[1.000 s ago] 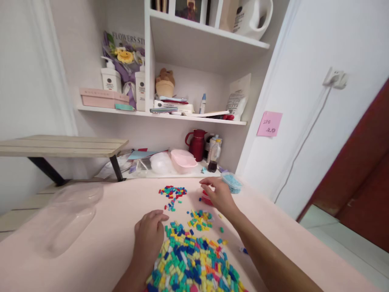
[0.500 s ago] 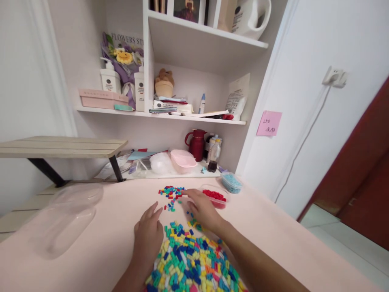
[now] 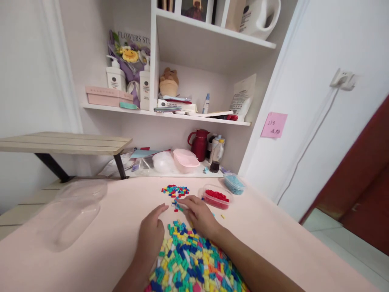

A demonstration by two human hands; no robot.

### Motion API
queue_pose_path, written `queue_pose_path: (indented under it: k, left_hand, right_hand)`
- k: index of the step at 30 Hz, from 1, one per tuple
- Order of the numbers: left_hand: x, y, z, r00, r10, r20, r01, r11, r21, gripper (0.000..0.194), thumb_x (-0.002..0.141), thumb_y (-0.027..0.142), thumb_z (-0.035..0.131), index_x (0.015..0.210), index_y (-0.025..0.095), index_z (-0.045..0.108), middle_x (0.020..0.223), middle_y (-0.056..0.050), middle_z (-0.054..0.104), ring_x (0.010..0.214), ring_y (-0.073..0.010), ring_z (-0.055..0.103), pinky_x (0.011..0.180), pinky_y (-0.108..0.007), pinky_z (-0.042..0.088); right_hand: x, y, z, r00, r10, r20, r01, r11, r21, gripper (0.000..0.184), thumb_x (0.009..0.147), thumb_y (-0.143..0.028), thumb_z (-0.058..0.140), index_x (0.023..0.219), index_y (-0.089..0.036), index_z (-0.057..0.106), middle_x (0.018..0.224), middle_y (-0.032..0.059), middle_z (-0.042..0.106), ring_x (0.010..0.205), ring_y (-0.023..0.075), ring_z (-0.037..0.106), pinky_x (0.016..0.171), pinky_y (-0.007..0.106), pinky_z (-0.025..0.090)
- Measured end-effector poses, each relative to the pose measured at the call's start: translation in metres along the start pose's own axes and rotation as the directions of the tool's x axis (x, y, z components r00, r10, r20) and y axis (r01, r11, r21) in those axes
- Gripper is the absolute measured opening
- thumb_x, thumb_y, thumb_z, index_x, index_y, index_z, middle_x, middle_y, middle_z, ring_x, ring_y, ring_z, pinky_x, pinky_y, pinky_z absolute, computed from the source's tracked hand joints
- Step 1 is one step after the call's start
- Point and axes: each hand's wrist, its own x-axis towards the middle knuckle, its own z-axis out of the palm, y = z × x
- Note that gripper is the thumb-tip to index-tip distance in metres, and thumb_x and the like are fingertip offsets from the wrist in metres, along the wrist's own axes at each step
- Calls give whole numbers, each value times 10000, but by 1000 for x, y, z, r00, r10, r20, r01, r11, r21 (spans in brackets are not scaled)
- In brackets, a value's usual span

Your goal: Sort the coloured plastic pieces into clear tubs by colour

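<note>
A large heap of small coloured plastic bricks (image 3: 194,259) spreads over the pink tabletop close to me, between my forearms. My right hand (image 3: 200,215) is over the table beyond the heap. Its index fingertip reaches a few loose bricks (image 3: 176,205), and nothing shows in its grasp. To the left, my left hand (image 3: 152,229) rests beside the heap, index finger stretched toward those same bricks, the other fingers partly hidden. Farther back lies a smaller mixed pile of bricks (image 3: 175,190). Right of it stands a clear tub of red bricks (image 3: 216,196).
A clear tub of light blue pieces (image 3: 234,183) stands at the back right. Transparent containers (image 3: 75,215) lie on the left, near a wooden stand (image 3: 63,142). Behind the table are a pink bowl (image 3: 186,160), a red jug (image 3: 199,144) and a bottle (image 3: 216,158).
My right hand has drawn back from the far pile toward the loose bricks nearer me. The left hand's fingers have gathered closer, index extended. The view has shifted slightly.
</note>
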Motion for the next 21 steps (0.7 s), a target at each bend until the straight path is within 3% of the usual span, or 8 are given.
queue_pose_path:
  k: [5,12,21]
  left_hand:
    - [-1,0,1,1000,8,-17,-8,1000,4,482,658,53,421,954,218,764,1126,-46,757,1129,-208,657,1107,-410,432]
    - [-2,5,-2,999,-14,-44,14,1000,-3,417,668,95,404,895,194,740,1076,-82,743,1082,-233,655,1055,-418,462]
    - [-4,11,-3,996,-51,-71,48,998,-47,366,657,137,413,826,217,727,1009,-59,746,1020,-221,664,999,-372,488]
  right_hand:
    - [-2,-5,4,995,-30,100,50,978,-205,403,917,-186,573,1256,-395,638,1282,69,584,1122,271,568,919,417,451]
    - [0,6,5,995,91,-27,-86,983,163,364,812,0,516,967,-248,732,1166,61,596,1042,178,613,891,301,498]
    - [3,6,2,996,87,19,-88,994,68,281,799,-46,577,834,-261,754,1044,30,673,1010,194,640,933,340,485]
